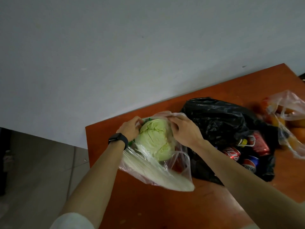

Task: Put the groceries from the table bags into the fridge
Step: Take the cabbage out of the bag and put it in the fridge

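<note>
Floor (33,171): pale tiles, far left of both hands, below the edge of the surface. Grey wall (99,55) beyond the hands.

Left hand (130,128): black watch (118,139) on the wrist. Fingers are curled onto the rim of the clear bag (148,169), against the left flank of the cabbage.

Cabbage (156,139): pale green round head, directly between the two hands. It sits in the open mouth of the clear bag with its top uncovered. The bag lies on the orange-brown surface (165,209), close to its left edge. A long white item (165,177) lies in the same bag, nearer the person than the hands; kind not discernible.

Right hand (184,131): fingers are bent and pinch the film of the same bag at the cabbage's upper right. The hands are apart, the cabbage between them, each clamped on bag plastic.

Just right of the right hand, touching the clear bag: black bag (219,119), mouth open toward the person. Inside are two red cans (231,153), a blue can (250,164) and a yellow cap (242,142).

Far right of the hands: second clear bag (290,103) with orange fruit (299,134), blurred.
</note>
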`<act>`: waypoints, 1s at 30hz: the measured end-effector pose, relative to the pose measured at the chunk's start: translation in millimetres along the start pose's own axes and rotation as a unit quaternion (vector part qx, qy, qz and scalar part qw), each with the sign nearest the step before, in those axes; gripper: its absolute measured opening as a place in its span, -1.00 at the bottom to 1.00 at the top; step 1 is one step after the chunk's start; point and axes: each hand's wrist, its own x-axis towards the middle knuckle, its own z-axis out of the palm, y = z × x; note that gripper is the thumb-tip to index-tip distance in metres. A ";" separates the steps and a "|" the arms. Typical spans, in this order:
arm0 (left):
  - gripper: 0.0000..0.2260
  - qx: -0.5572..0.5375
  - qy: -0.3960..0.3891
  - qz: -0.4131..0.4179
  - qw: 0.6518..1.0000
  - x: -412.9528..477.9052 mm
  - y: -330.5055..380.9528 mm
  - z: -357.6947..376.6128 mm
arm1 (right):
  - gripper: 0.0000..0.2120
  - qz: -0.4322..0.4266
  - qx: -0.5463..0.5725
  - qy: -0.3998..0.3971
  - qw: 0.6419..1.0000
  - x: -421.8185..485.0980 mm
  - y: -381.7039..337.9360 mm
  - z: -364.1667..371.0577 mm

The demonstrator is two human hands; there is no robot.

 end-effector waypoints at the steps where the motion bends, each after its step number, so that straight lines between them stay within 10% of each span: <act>1: -0.86 -0.004 -0.011 0.011 1.000 -2.1 2.0 0.0 | -0.68 -0.014 0.017 0.016 1.000 -2.2 -5.6 0.5; 11: -0.16 0.066 -0.221 0.063 0.971 -22.8 -7.6 -4.2 | -0.53 0.021 -0.154 0.087 0.984 -15.8 -72.6 3.1; 15: 0.03 0.074 -0.193 0.029 0.978 -31.0 -17.5 10.6 | -0.24 -0.006 -0.241 -0.056 0.969 -0.5 -86.6 19.5; 30: -0.23 0.261 -0.099 0.048 0.959 -49.2 12.2 37.9 | -0.23 -0.120 -0.135 0.008 0.984 -119.2 15.2 6.8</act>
